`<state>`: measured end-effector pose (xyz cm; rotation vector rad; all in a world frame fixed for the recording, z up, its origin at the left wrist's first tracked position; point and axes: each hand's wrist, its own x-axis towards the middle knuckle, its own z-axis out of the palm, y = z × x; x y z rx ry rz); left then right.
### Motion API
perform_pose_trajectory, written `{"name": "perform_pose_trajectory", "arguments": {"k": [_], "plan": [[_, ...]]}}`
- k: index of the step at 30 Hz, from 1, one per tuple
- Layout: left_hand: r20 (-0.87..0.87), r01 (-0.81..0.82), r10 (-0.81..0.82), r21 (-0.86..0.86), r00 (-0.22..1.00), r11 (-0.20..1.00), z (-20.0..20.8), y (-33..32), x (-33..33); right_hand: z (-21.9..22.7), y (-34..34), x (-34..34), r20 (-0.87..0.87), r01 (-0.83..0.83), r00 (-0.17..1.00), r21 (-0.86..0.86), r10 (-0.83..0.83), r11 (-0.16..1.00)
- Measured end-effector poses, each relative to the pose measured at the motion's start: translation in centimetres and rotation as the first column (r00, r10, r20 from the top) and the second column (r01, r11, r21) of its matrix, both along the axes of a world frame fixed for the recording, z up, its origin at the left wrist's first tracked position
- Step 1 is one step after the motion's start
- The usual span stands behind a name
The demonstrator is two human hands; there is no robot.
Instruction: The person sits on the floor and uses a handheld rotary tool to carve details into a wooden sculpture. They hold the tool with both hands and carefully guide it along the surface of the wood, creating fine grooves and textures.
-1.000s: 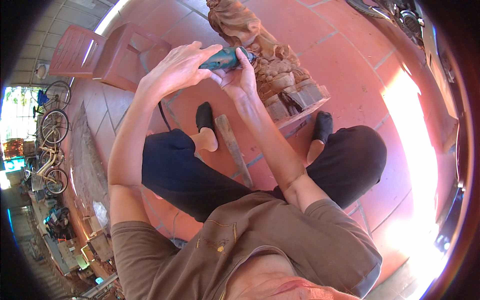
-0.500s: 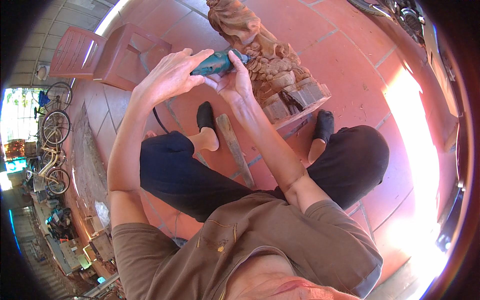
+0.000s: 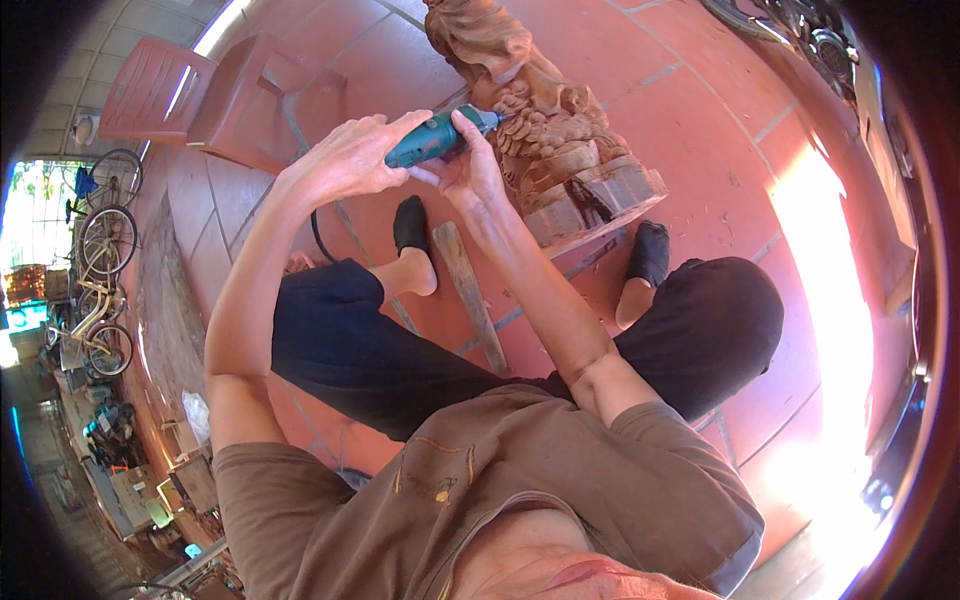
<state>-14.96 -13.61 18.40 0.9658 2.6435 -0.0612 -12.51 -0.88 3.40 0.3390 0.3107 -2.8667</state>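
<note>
While much of the reddish-brown wooden carving [image 3: 545,92] already has its form, the shaping seems well advanced rather than finished. The piece lies towards one o'clock from the middle of the head view, its far end cut off at the top edge. Near twelve o'clock, flowing folds [image 3: 493,45] look fully modelled; closer in, rounded clusters [image 3: 540,128] stand out in relief, and the green power tool [image 3: 425,142] has its nose at their eleven o'clock side — whether the bit touches the wood I cannot tell. The left hand [image 3: 352,155] grasps the tool's rear from ten o'clock; the right hand [image 3: 470,172], coming up from five o'clock, steadies its front with the thumb over the casing and the fingers beneath. What is left is probably detail among those clusters, where surfaces look rough. The squared base [image 3: 622,190] at the carving's five o'clock end is blocky, with a dark gap — perhaps unworked, perhaps meant so. A loose strip of wood [image 3: 468,295] lies near the view's centre, apart from both hands.
</note>
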Motion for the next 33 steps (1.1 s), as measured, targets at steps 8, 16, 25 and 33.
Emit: {"name": "perform_pose_trajectory", "arguments": {"k": [8,16,25,33], "plan": [[0.165,-0.069,0.065,0.014,0.984,0.998,-4.4,-2.4,0.5,-2.8,-1.6,0.7,0.049,0.033,0.998,0.166,-0.042,0.986],[0.176,-0.082,0.062,0.109,0.982,0.991,-8.2,-4.2,1.1,-4.0,-2.1,1.2,0.061,0.074,0.993,0.359,-0.103,0.931],[0.312,-0.178,0.118,0.170,0.943,0.969,-9.9,-4.8,1.0,-5.4,-2.0,1.3,0.043,0.039,0.997,0.429,-0.064,0.902],[0.396,-0.233,0.175,0.103,0.901,0.967,-10.1,-5.0,1.0,-5.3,-2.4,1.6,0.045,0.034,0.997,0.423,-0.058,0.906]]}}
